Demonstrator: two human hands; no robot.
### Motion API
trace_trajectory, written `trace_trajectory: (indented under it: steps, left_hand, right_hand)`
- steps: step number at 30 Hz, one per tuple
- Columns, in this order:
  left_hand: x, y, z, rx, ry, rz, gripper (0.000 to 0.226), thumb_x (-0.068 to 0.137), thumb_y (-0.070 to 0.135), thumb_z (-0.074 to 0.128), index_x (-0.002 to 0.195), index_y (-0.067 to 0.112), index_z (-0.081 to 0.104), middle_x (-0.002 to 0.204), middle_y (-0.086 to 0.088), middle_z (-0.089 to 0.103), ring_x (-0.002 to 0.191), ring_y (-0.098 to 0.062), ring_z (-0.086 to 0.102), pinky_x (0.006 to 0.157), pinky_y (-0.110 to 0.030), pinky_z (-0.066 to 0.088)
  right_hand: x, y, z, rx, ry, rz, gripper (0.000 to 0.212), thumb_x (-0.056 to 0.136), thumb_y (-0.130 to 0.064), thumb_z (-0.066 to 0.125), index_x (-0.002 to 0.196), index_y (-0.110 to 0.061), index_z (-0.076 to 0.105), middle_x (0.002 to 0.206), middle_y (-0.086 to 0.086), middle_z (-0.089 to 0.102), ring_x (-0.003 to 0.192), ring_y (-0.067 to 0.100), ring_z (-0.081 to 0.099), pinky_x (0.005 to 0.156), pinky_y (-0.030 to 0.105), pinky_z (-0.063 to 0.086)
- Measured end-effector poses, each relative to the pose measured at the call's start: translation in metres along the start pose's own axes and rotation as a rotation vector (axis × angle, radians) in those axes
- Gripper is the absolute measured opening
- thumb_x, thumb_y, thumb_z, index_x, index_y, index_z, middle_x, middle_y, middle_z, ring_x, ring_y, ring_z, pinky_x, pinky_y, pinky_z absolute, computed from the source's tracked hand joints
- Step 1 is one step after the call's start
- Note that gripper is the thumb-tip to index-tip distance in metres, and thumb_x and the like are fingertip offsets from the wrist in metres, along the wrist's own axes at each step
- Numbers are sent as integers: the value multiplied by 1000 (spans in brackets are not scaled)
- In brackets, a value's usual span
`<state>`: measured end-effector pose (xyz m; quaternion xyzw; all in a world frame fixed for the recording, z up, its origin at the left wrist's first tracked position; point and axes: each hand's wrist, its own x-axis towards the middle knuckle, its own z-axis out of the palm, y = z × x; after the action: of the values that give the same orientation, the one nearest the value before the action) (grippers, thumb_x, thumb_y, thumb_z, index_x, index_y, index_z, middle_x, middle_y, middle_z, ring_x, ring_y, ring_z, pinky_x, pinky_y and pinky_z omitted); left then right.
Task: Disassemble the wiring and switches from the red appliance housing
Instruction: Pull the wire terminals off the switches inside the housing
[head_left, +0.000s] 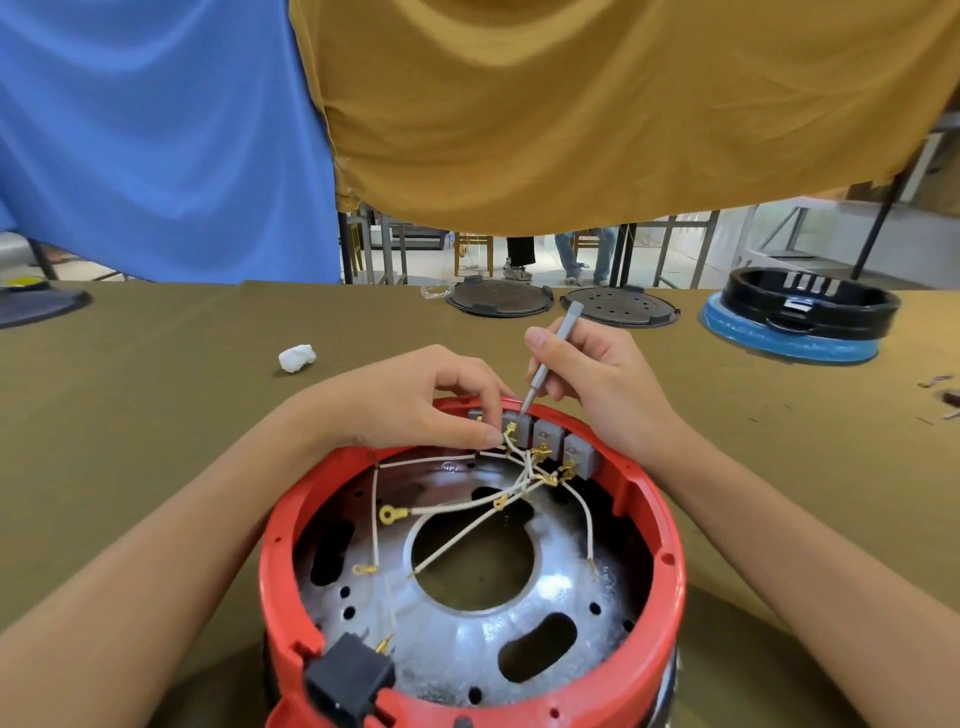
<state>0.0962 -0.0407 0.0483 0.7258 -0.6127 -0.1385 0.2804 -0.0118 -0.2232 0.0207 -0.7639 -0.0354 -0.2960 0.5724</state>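
1. The red appliance housing (470, 696) stands open side up at the near edge of the worktop (156, 415), which is covered in olive cloth.
2. A black connector block (349, 682) sits in the housing's near rim.
3. A silver metal plate (467, 639) with a large round centre hole forms the housing floor.
4. White wires (457, 504) with brass terminals cross the plate and converge on a row of grey switches (545, 439) at the far rim.
5. The left hand (415, 405) has its fingers curled, pinching a wire terminal at the second switch from the left.
6. The right hand (597, 384) grips a grey screwdriver (550, 358); its tip touches the top of that same switch.
7. A crumpled white wad (297, 357) lies on the worktop beyond the left hand.
8. Two dark round plates (561, 304) and a black ring on a blue base (800, 317) lie at the far edge.
9. Blue and mustard cloths (467, 104) hang behind.
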Motion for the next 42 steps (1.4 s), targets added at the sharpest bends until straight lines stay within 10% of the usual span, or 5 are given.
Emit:
trace_trajectory:
  steps: [17, 27, 42]
  left_hand:
    - [-1, -1, -1, -33, -21, 8, 4, 88, 22, 75, 84, 20, 74, 122, 11, 65, 119, 0, 57, 103, -14, 37]
    - [0, -1, -1, -50, -24, 8, 5, 88, 21, 74, 83, 22, 73, 122, 15, 64, 119, -5, 59, 103, -18, 39]
    - [0, -3, -1, -55, -25, 17, 3, 87, 17, 75, 85, 18, 74, 122, 12, 65, 115, -6, 61, 104, -23, 41]
  right_hand:
    - [-2, -1, 3, 163, -75, 216, 37, 100, -33, 58, 68, -16, 65, 54, -1, 49, 55, 16, 51, 77, 38, 49]
    - [-3, -2, 1, 88, -41, 114, 36, 101, -30, 57, 74, -8, 65, 53, -4, 51, 49, 7, 51, 57, 15, 47]
    - [-7, -5, 2, 43, -27, 84, 35, 100, -28, 58, 73, -7, 65, 55, 1, 52, 52, 8, 48, 59, 17, 46]
